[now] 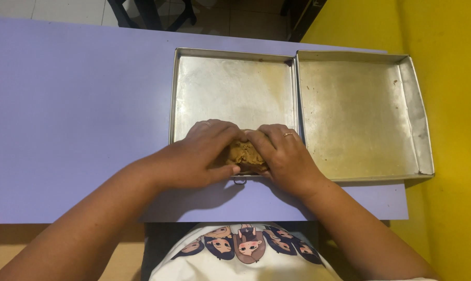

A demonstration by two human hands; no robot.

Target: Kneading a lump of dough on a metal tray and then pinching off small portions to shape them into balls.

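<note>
Hands, head view: both of your hands were cupped around one brown lump of dough (pixel 244 154), at the near edge of the left baking tray (pixel 230 88).
Left hand (pixel 204 153): your fingers were curled over the top and left side of the lump, thumb tucked along its near edge; closed on it, not flat.
Right hand (pixel 285 156): it curved over the lump's right side, fingertips meeting the left hand's over the top; also closed on the dough. You wore a ring on a finger of each hand.
Dough position: it sat inside the left tray, against the near rim, mostly hidden by your hands.
Dough handling: it looked soft and crumbly, likely to give under pressure and perhaps stick to skin. You would do best taking it from both sides with cupped palms, supporting it underneath, since a pinch at one point could break it apart.
Trays: two shallow square metal pans lay touching side by side; the right tray (pixel 360 114) held nothing but greasy marks.
Tabletop (pixel 74 104): it carried a pale purple covering under both trays.
Right side: a yellow wall (pixel 454 78) stood just beside the right tray.
</note>
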